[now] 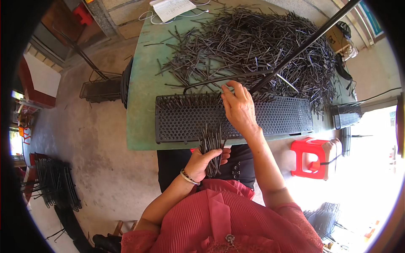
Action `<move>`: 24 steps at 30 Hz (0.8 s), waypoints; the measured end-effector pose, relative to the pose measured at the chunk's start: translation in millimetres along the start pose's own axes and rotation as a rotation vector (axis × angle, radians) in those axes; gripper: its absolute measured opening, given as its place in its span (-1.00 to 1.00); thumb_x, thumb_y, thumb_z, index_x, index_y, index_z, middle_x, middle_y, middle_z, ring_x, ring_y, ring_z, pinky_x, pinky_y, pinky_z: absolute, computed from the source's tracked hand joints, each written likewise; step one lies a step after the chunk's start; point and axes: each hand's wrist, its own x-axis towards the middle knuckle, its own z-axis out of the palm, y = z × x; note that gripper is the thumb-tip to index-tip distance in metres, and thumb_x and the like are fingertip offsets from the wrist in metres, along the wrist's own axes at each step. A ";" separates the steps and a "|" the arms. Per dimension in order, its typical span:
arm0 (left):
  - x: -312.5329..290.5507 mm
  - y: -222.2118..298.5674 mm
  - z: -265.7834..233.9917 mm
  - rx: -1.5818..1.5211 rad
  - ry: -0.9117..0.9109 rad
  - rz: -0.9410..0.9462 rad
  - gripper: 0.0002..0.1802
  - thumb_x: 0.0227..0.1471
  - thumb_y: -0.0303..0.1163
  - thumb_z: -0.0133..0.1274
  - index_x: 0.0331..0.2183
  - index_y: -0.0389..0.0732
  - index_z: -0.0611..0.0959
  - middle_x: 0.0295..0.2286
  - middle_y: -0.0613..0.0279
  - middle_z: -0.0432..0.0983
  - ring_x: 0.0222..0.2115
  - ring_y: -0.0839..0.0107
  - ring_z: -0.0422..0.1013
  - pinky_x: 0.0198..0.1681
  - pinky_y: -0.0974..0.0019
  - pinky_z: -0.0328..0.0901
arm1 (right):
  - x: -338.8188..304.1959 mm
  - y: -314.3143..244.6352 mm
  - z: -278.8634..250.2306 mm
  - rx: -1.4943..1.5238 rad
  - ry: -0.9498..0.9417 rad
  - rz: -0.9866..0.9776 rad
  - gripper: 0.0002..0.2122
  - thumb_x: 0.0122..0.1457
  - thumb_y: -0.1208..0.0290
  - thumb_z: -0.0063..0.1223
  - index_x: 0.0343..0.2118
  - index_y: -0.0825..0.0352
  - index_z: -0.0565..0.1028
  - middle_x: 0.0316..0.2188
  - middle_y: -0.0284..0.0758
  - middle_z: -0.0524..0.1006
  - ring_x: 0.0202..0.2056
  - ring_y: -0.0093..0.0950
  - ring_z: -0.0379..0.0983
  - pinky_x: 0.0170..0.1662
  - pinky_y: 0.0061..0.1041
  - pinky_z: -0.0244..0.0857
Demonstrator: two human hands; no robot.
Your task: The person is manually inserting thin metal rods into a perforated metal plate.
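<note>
My left hand (199,163) is closed around a bundle of thin dark strips (211,141), held upright just off the table's near edge. Over a long black perforated tray (282,118), my right hand (241,109) has thumb and fingertips drawn together near the back rows of holes. Whatever lies between those fingertips is too small to make out. Short dark strips (190,100) stand in the holes along the tray's back side, mostly left of my right hand. Behind the tray, a large loose heap of the same strips (253,46) covers much of the green table (141,92).
A long dark metal rod (314,40) slants over the heap, joined to a thin bar frame behind the tray. A notebook (172,8) and white cable lie at the back. A red stool (312,160) stands right; wheeled metal frames (101,89) and stacked black racks (57,181) stand left.
</note>
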 end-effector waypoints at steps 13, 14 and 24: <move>-0.3 6.0 8.1 0.102 -0.023 0.084 -0.74 0.04 -0.52 0.02 -0.17 -0.37 0.51 -0.28 0.03 0.53 -0.31 0.33 0.49 -0.23 0.30 0.43 | -44.6 -16.7 -28.1 0.773 -0.371 0.519 -0.81 0.07 0.39 0.14 -0.33 0.43 0.55 -0.47 -0.33 0.55 -0.44 -0.60 0.42 -0.37 -0.61 0.29; 0.4 5.7 9.1 0.117 -0.027 0.092 -0.74 0.04 -0.52 0.02 -0.18 -0.37 0.51 -0.29 0.04 0.53 -0.31 0.34 0.49 -0.23 0.31 0.43 | -44.8 -16.7 -29.6 0.828 -0.334 0.558 -0.79 0.10 0.39 0.12 -0.32 0.46 0.53 -0.50 -0.37 0.55 -0.44 -0.67 0.39 -0.35 -0.64 0.29; 2.2 -5.0 -3.3 0.136 -0.045 0.001 -0.75 0.03 -0.52 0.03 -0.19 -0.36 0.53 -0.29 0.03 0.53 -0.30 0.34 0.49 -0.21 0.29 0.43 | -19.3 14.9 -20.6 0.972 0.177 0.547 -0.80 0.15 0.45 0.06 -0.26 0.50 0.49 -0.43 -0.34 0.56 -0.37 -0.67 0.43 -0.25 -0.68 0.30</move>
